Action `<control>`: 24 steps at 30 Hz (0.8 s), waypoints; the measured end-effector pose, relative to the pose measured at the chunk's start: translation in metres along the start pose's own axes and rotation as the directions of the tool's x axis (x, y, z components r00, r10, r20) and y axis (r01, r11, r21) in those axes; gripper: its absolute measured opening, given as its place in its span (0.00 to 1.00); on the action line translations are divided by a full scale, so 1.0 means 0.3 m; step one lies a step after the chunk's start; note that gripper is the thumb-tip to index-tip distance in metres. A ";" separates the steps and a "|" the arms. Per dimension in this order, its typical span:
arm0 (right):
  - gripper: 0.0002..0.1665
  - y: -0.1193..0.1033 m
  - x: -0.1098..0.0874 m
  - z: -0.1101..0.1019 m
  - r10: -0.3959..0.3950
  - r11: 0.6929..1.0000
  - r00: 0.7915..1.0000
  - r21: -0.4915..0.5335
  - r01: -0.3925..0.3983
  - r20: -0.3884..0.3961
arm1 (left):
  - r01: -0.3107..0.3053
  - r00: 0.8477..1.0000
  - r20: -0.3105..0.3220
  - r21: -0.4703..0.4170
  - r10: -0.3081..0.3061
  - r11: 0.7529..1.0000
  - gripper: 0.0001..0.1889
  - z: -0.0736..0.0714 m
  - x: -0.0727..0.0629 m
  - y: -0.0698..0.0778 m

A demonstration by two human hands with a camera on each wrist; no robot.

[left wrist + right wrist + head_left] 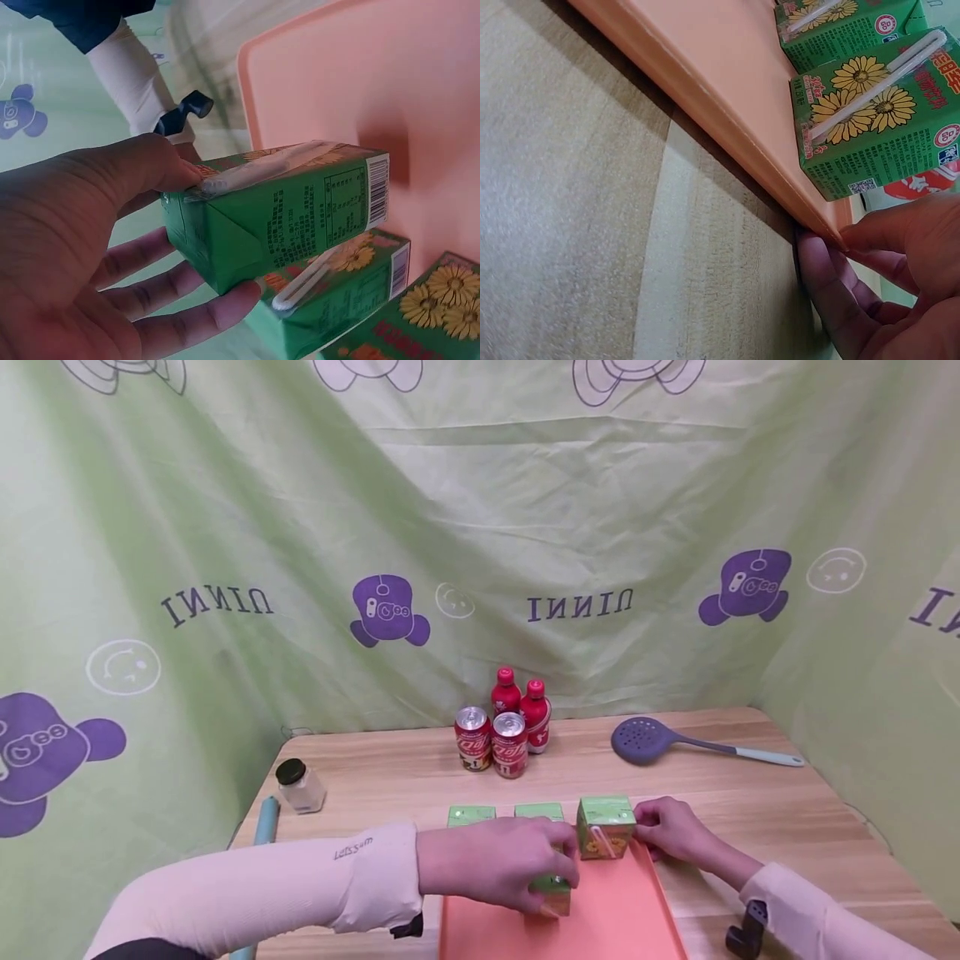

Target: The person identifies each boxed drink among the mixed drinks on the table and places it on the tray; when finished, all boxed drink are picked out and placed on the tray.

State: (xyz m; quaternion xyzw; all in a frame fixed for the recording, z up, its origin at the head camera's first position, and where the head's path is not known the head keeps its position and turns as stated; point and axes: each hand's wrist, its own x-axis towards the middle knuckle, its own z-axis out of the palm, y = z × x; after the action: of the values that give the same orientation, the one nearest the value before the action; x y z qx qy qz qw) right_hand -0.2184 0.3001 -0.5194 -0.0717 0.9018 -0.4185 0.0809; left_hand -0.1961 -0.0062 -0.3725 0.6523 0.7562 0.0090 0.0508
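Note:
My left hand (498, 860) reaches over the pink tray (607, 918) and holds a green drink carton (300, 214) by its top end, thumb on one side and fingertips on the other. A straw in its wrapper is stuck to this carton, which is tilted in the left wrist view. Along the tray's far side stand a left carton (471, 814), a middle carton (538, 811) and a right carton (606, 827), all with yellow flower prints. At the far right corner, my right hand (900, 277) pinches the tray's rim between thumb and fingers, close beside the right carton.
Behind the tray stand two red cans (510, 747) and two red bottles (536, 714). A slotted turner (645, 741) lies at the back right. To the left are a black-lidded jar (302, 787) and a teal stick-like object (266, 820). Green printed cloth (480, 527) hangs behind the table.

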 end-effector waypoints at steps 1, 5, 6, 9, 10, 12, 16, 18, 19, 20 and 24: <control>0.05 0.000 0.000 0.001 0.001 1.000 1.000 0.002 -0.001 0.001 | 0.000 1.000 0.006 -0.007 0.000 1.000 0.15 0.007 0.002 -0.001; 0.04 -0.003 0.000 0.003 0.012 1.000 1.000 0.009 -0.012 0.008 | 0.016 1.000 0.024 -0.036 -0.015 0.999 0.15 0.035 0.011 -0.007; 0.04 -0.003 0.000 0.002 0.013 1.000 1.000 0.001 -0.013 0.009 | 0.023 1.000 0.022 -0.037 -0.022 0.999 0.15 0.039 0.013 -0.008; 0.04 -0.004 0.003 -0.002 0.024 1.000 1.000 -0.020 -0.024 0.003 | 0.043 0.999 0.000 -0.028 -0.043 0.999 0.15 0.050 0.016 -0.011; 0.05 -0.005 0.004 -0.003 0.024 0.999 1.000 -0.026 -0.024 0.002 | 0.050 0.999 -0.009 -0.028 -0.050 0.998 0.15 0.054 0.016 -0.011; 0.05 -0.006 0.007 -0.005 0.026 0.999 1.000 -0.029 -0.026 0.000 | 0.063 0.998 -0.014 -0.037 -0.063 0.997 0.14 0.061 0.014 -0.011; 0.05 -0.009 0.006 -0.006 0.026 0.999 1.000 -0.022 -0.026 0.002 | 0.069 0.998 0.008 -0.073 -0.069 0.995 0.14 0.075 0.015 -0.011; 0.05 -0.009 0.003 -0.005 0.030 0.999 1.000 -0.024 -0.030 0.002 | 0.067 0.998 0.021 -0.081 -0.066 0.994 0.14 0.079 0.020 -0.009; 0.05 -0.009 0.002 -0.004 0.034 0.999 0.999 -0.026 -0.034 0.000 | 0.065 0.998 0.025 -0.079 -0.063 0.995 0.14 0.080 0.023 -0.007; 0.04 -0.008 0.001 -0.003 0.036 0.999 0.999 -0.029 -0.036 0.000 | 0.063 0.998 0.029 -0.078 -0.061 0.995 0.14 0.081 0.027 -0.006; 0.04 -0.008 0.001 0.000 0.046 0.999 0.999 -0.028 -0.046 -0.001 | 0.069 0.997 0.047 -0.073 -0.065 0.995 0.16 0.082 0.039 -0.009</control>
State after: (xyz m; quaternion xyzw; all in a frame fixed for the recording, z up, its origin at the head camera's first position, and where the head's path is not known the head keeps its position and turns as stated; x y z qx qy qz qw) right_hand -0.2184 0.2985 -0.5174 -0.0522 0.9090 -0.4037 0.0894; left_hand -0.1981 0.0036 -0.3981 0.6243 0.7755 0.0208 0.0922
